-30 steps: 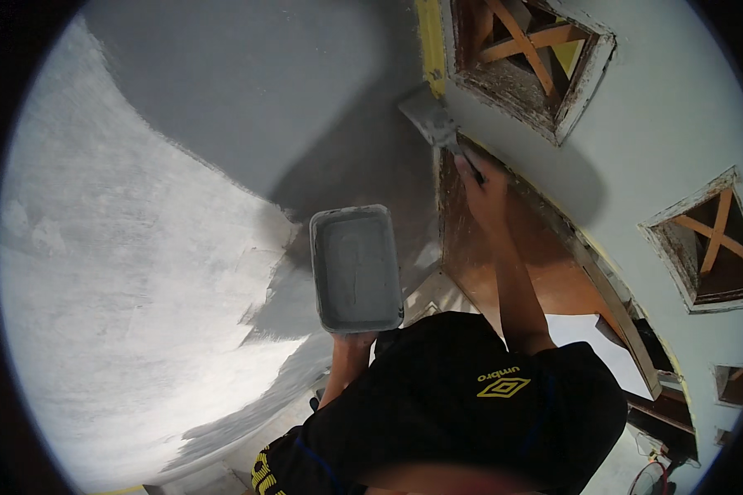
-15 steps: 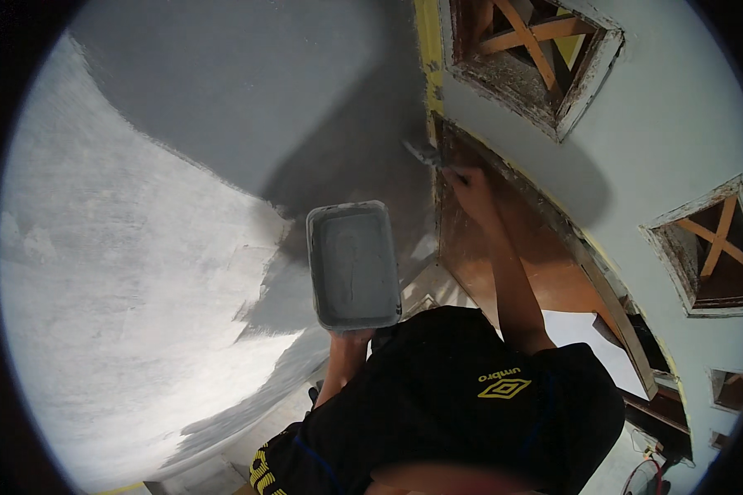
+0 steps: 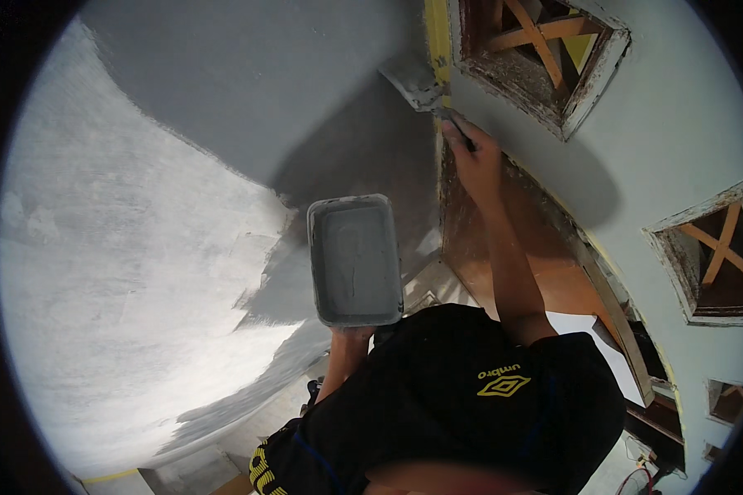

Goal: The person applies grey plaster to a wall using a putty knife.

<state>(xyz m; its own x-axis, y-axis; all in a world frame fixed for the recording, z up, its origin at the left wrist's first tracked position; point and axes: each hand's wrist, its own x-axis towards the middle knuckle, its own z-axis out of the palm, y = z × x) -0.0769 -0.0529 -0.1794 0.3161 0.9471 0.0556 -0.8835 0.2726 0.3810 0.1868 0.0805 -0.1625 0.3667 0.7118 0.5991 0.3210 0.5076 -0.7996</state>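
A grey rectangular paint tray coated in pale grey paint is held up in front of the wall. My left hand grips it from below and is mostly hidden under its near end. My right hand is raised higher and is shut on the handle of a wide paint applicator, its pale grey head pressed on the wall beside a strip of yellow tape. My black-shirted torso fills the lower middle.
The wall is whitish at the left and freshly grey higher up. A brown wooden panel runs below my right arm. Two wall openings with crossed wooden slats sit at the right.
My right hand has lifted the applicator up the wall along the yellow tape after a small dip. The tray has stayed almost still.
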